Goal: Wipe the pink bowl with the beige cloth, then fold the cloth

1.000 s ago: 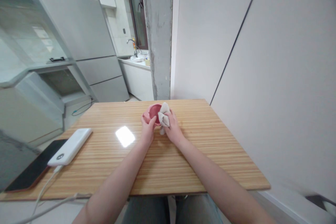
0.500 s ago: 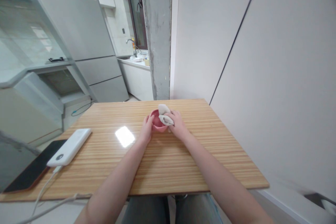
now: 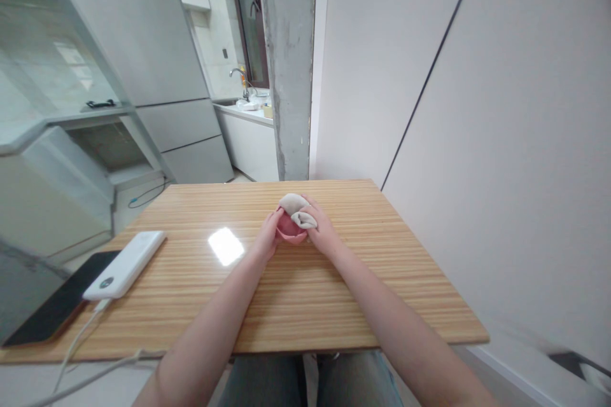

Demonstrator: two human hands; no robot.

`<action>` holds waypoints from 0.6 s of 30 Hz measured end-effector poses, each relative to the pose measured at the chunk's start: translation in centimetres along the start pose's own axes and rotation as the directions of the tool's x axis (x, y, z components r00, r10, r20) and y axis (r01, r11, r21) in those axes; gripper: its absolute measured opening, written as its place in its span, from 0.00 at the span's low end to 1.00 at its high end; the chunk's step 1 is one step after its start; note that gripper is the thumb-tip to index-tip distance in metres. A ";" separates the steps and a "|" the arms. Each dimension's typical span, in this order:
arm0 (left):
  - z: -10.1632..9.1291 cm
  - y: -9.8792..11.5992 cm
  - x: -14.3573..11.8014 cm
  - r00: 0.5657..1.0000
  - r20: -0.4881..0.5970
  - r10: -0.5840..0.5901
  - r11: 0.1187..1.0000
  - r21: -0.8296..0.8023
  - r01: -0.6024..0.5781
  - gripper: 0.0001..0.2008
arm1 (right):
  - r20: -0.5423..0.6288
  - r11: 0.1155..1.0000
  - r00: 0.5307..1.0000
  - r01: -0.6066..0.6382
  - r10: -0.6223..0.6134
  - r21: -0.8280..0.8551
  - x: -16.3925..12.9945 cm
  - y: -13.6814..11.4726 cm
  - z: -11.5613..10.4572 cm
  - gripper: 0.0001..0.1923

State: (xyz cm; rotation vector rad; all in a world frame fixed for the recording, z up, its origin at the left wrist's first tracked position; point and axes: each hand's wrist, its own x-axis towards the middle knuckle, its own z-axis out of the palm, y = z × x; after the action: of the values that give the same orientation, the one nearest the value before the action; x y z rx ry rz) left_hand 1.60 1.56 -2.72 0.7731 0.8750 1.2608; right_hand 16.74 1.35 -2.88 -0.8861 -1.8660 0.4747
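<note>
A small pink bowl (image 3: 290, 230) is tilted toward me near the far middle of the wooden table (image 3: 305, 305). My left hand (image 3: 270, 233) grips its left side, thumb at the rim. My right hand (image 3: 324, 229) is closed on a pale grey-white cloth (image 3: 294, 203), bunched against the bowl's right and far rim. A fold of the cloth sticks out beside my right thumb. The cloth and fingers hide much of the bowl's far side.
At the table's left lie a white power bank (image 3: 125, 265) with a cable (image 3: 79, 344) plugged in and a dark flat slab (image 3: 57, 305). A white wall panel (image 3: 458, 159) stands close on the right. Beyond are a fridge (image 3: 138, 44) and a sink counter (image 3: 248, 137).
The cloth has shifted left over the bowl's far rim and covers more of it. My right fingers have moved with it; my left hand still grips the bowl.
</note>
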 end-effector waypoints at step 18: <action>0.5 0.1 -0.2 0.994 -0.055 0.092 0.996 0.023 -0.091 0.23 | -0.001 1.000 1.000 -0.007 0.007 -0.008 -0.1 -0.4 0.4 0.16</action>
State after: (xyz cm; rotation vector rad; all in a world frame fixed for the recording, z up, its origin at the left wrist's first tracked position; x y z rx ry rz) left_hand 1.99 1.37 -2.34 0.8054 0.9076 1.3615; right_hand 16.20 1.05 -2.83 -0.8982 -1.8659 0.4710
